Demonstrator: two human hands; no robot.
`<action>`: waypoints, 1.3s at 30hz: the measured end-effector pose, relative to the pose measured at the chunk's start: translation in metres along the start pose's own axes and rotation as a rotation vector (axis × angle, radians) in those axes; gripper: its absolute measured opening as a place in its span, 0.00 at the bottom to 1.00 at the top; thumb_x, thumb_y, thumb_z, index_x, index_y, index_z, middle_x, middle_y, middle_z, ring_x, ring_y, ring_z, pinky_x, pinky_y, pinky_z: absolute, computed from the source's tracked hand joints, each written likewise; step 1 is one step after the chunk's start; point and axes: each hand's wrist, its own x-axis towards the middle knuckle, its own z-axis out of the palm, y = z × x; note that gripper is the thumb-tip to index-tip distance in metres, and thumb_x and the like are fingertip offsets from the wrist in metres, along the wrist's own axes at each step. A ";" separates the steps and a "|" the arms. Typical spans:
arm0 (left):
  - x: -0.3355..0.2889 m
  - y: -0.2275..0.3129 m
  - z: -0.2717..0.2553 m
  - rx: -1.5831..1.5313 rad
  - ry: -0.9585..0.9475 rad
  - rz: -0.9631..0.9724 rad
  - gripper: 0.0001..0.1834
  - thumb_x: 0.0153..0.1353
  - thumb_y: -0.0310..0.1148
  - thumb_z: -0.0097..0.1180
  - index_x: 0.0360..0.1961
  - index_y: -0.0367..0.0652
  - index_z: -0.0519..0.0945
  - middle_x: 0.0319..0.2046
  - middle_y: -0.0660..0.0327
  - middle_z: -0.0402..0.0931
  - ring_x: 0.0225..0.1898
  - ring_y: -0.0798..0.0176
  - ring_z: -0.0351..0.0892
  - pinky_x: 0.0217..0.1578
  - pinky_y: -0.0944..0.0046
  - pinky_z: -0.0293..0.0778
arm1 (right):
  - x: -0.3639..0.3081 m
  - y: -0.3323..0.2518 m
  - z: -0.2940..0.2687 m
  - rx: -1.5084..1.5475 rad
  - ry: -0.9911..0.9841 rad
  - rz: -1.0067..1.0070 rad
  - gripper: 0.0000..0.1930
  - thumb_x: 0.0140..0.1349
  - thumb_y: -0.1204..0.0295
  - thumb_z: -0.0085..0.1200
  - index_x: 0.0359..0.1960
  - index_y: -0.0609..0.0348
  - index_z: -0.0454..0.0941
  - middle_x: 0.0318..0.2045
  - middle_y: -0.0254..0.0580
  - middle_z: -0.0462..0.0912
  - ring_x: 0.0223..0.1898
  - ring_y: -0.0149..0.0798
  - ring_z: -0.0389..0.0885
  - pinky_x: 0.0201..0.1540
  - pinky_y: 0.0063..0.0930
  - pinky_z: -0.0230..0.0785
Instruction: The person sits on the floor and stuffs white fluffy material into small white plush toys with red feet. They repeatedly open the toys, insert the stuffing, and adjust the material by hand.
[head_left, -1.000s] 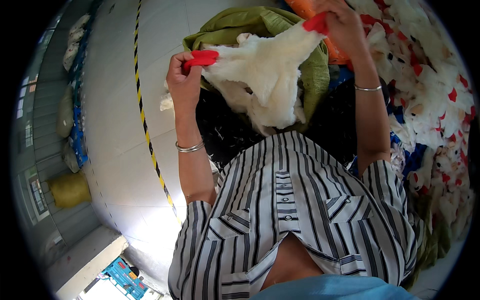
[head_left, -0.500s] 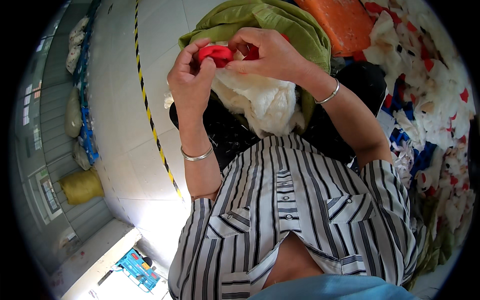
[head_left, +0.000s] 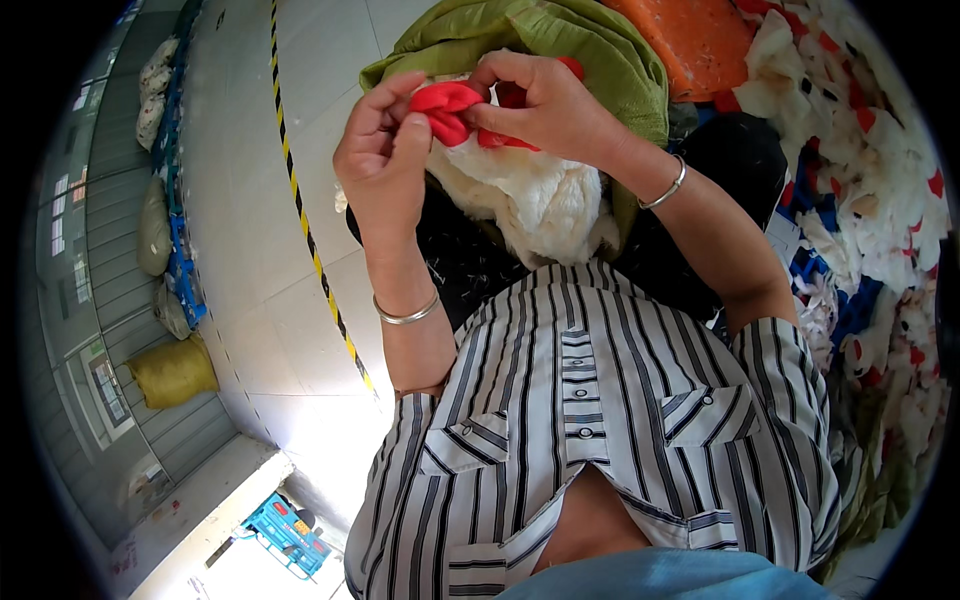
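Between my two hands, above my lap, is a piece of red fabric (head_left: 447, 108), gathered and folded. Thumb and fingers of my left hand (head_left: 385, 150) pinch its left side. My right hand (head_left: 545, 105) grips its right side, and more red cloth shows under that palm. Just below the hands, cream-white plush fabric (head_left: 545, 205) lies bunched over my lap; whether the red piece is joined to it I cannot tell. Behind them a green cloth sack (head_left: 610, 60) lies with its mouth rolled open.
To the right is a big heap of white plush pieces (head_left: 880, 190) with red bits. An orange container (head_left: 690, 45) stands at the far right. Black-and-yellow tape (head_left: 297, 190) runs along the floor on my left. A yellow sack (head_left: 172, 373) sits by the left wall.
The red fabric has been turned and now looks more twisted between my fingers. More red cloth shows beneath my right hand. Both hands stay in nearly the same place.
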 end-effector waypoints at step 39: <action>-0.015 -0.044 0.000 -0.287 0.163 -0.168 0.08 0.65 0.30 0.56 0.43 0.39 0.76 0.41 0.61 0.79 0.41 0.69 0.77 0.46 0.68 0.73 | -0.001 0.001 0.016 0.140 0.059 0.043 0.13 0.57 0.69 0.65 0.35 0.68 0.80 0.24 0.35 0.81 0.24 0.22 0.77 0.27 0.17 0.70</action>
